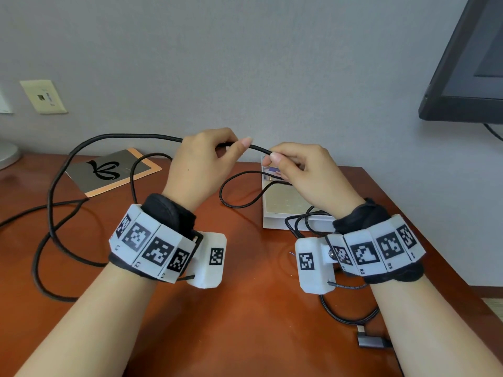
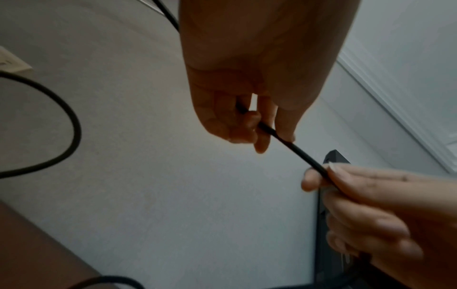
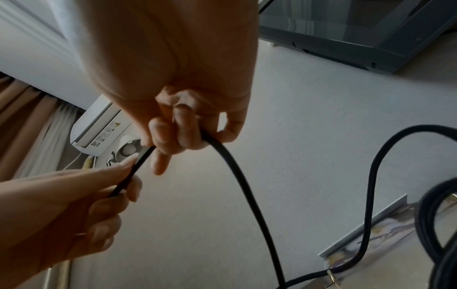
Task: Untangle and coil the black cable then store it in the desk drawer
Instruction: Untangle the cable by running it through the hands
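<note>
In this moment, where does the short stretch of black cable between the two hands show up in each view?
Head: centre, black cable spans left hand to right hand.
Left wrist: centre-right, running diagonally.
Right wrist: lower left, between the fingertips.
Shared landmark: the monitor, also.

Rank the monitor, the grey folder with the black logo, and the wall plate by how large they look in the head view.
1. monitor, though cut off by the frame edge
2. grey folder
3. wall plate
Distances from the camera differ, so true sizes stay unsure.
</note>
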A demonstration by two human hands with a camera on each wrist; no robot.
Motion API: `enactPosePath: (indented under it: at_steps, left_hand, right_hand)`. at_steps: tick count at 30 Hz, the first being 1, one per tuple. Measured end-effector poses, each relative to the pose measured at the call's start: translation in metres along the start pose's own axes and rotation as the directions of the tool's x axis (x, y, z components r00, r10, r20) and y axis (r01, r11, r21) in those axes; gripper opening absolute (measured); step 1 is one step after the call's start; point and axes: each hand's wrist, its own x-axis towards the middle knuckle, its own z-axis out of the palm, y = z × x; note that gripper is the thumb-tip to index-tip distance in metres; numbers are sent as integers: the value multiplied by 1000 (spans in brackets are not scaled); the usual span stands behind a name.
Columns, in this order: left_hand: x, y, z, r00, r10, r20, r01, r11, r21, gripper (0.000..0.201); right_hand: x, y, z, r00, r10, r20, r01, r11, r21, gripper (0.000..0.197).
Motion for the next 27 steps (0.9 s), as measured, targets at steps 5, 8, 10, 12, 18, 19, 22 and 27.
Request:
enactPosePath:
  at_steps: [5, 8, 10, 12, 18, 19, 22, 27]
  left_hand:
    - [4, -6, -5, 999, 23, -34, -21, 998, 66, 31]
    - [7, -10, -10, 996, 27, -87, -15, 991, 133, 30]
    - [9, -13, -14, 994, 31, -107, -13, 986, 168, 29]
    - [9, -15, -15, 993, 38, -115, -17, 984, 178, 29]
    - [5, -11, -3, 993, 23, -113, -10, 993, 118, 28]
    - [4, -8, 1, 994, 41, -99, -31, 995, 98, 28]
    - [2, -1, 9, 996, 70, -59, -67, 996, 56, 29]
    - [6, 1, 2, 996, 76, -54, -77, 997, -11, 24]
  right_hand:
    - [0, 2, -1, 999, 6, 40, -4, 999, -42, 21]
    - [0, 4, -2, 999, 8, 50, -5, 998, -66, 22]
    - [0, 4, -3, 999, 10, 45, -7, 997, -73, 24]
    - [0, 4, -3, 999, 15, 40, -12, 997, -80, 23]
    - [0, 5, -2, 1000, -4, -12, 3, 997, -81, 21]
    - [0, 4, 0, 1000, -8, -8, 7, 997, -76, 21]
    - [1, 3, 4, 1000, -15, -4, 15, 997, -80, 20]
    - [0, 2, 4, 1000, -9, 11, 9, 999, -33, 21]
